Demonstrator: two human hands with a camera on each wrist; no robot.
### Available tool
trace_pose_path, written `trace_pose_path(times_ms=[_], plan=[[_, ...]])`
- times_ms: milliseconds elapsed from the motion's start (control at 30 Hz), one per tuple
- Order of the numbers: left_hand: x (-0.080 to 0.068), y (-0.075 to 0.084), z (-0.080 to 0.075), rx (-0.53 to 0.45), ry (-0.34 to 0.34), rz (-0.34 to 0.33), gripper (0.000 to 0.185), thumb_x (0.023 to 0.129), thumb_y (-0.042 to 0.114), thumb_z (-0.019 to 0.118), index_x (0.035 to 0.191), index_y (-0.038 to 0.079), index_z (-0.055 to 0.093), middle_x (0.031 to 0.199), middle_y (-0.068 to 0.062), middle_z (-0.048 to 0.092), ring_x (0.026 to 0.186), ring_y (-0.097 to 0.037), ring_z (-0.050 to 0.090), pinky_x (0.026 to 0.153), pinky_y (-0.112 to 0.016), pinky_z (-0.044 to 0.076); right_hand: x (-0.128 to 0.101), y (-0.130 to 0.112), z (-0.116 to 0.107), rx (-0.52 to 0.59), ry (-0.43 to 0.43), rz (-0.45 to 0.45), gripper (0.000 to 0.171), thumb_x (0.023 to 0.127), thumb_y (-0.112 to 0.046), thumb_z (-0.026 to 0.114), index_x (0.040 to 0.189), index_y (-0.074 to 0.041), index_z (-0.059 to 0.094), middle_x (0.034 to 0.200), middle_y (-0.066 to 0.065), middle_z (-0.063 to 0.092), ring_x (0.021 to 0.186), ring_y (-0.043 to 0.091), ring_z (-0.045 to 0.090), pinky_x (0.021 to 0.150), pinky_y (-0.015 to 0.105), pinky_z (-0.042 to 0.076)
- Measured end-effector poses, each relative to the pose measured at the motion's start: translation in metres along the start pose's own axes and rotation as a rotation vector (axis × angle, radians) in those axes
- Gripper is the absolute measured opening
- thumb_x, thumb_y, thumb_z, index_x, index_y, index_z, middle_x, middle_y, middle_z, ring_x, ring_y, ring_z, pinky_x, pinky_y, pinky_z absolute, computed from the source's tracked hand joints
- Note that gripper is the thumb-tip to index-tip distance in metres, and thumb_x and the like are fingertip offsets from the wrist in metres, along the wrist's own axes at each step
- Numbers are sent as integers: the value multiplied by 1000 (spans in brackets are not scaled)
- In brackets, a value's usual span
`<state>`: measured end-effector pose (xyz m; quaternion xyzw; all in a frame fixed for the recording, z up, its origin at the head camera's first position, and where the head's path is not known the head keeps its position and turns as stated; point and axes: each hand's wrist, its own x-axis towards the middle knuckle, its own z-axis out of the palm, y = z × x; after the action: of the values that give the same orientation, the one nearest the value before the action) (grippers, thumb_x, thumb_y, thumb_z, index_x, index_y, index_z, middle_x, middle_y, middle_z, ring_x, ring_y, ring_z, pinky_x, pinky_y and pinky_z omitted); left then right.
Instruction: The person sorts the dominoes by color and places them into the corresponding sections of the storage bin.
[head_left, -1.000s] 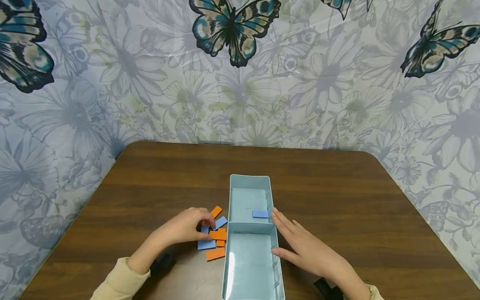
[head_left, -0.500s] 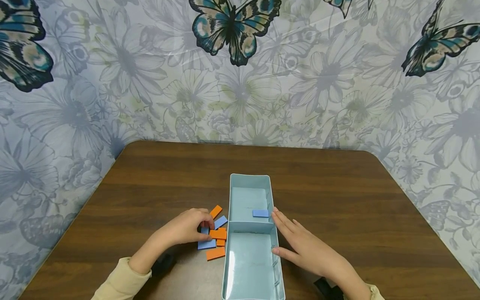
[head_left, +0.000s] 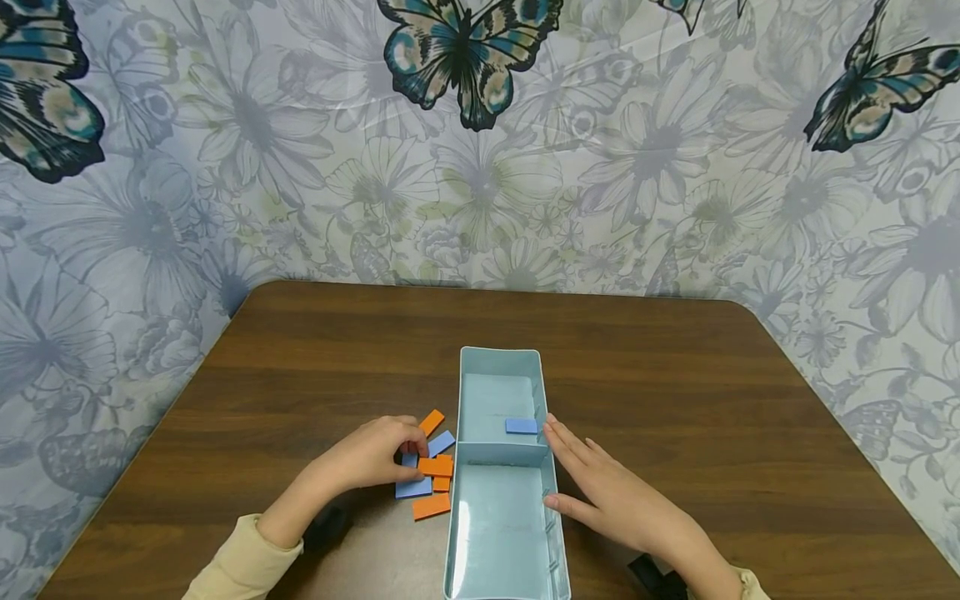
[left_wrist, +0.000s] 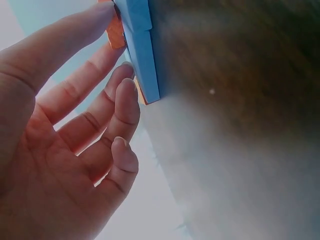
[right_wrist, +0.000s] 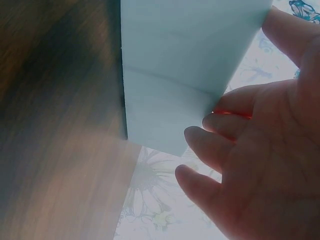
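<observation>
In the head view my left hand point(head_left: 375, 454) is over a small pile left of the tray, its thumb and index finger pinching an orange block point(head_left: 438, 467). The left wrist view has that orange block point(left_wrist: 116, 33) between thumb and index fingertip, beside blue blocks point(left_wrist: 144, 60); the other fingers are loosely bent. My right hand point(head_left: 611, 500) lies along the right wall of a long pale-blue tray point(head_left: 502, 454), fingers extended, fingertips at its rim. Seen from the right wrist, these fingers meet the tray's outer side point(right_wrist: 170, 65). One blue block point(head_left: 521, 427) lies in the tray's far compartment.
The pile also has a blue block point(head_left: 442, 443), another blue block point(head_left: 413, 488), a slanted orange block point(head_left: 432, 422) and a near orange block point(head_left: 431, 507), close along the tray's left wall. A brown wooden table point(head_left: 337, 350) carries everything. Behind it hangs butterfly-patterned cloth point(head_left: 480, 208).
The pinched orange block has shifted very slightly to the left and away from me. Both hands and the tray otherwise stay in place.
</observation>
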<state>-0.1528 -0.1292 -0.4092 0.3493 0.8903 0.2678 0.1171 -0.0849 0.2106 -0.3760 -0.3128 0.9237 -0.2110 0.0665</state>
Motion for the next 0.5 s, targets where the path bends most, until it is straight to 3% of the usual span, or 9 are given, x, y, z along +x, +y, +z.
trace_pose_path(times_ms=[500], plan=[[-2, -1, -3, 6, 26, 8, 13, 78, 16, 76, 89, 15, 68, 84, 10, 54, 73, -9, 50, 66, -26, 46, 1, 0, 0, -8, -8, -1, 77, 94, -49, 47, 149, -7, 15, 155, 4, 8, 137, 15, 16, 106, 47, 18]])
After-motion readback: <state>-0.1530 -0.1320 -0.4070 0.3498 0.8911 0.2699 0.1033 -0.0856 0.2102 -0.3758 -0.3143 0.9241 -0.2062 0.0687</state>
